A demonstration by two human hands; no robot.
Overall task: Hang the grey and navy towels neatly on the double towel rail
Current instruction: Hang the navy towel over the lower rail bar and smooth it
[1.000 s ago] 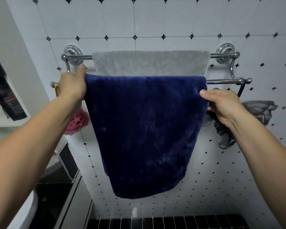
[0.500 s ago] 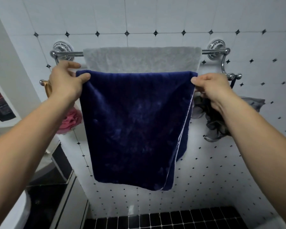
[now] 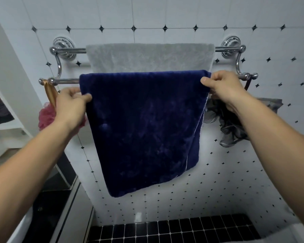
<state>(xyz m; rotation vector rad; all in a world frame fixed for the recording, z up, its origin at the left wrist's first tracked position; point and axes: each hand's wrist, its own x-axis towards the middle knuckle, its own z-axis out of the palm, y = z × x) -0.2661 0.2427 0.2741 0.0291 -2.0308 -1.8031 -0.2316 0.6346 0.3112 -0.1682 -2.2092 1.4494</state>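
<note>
A chrome double towel rail (image 3: 67, 50) is fixed to the white tiled wall. The grey towel (image 3: 149, 57) hangs flat over its upper back bar. The navy towel (image 3: 142, 130) is draped over the lower front bar, its back layer showing lower on the right. My left hand (image 3: 69, 106) pinches the navy towel's left edge just below the bar. My right hand (image 3: 221, 86) pinches its upper right corner at bar height.
A pink bath sponge (image 3: 46, 116) hangs on a brown strap at the rail's left end. A dark grey mesh sponge (image 3: 232, 123) hangs at the right end. A white shelf (image 3: 5, 127) with a dark packet is at left. Black floor tiles (image 3: 174, 228) lie below.
The navy towel has been drawn further over the front bar, so its front hangs shorter and straighter. My left hand dropped a little down the left edge. The view shifted.
</note>
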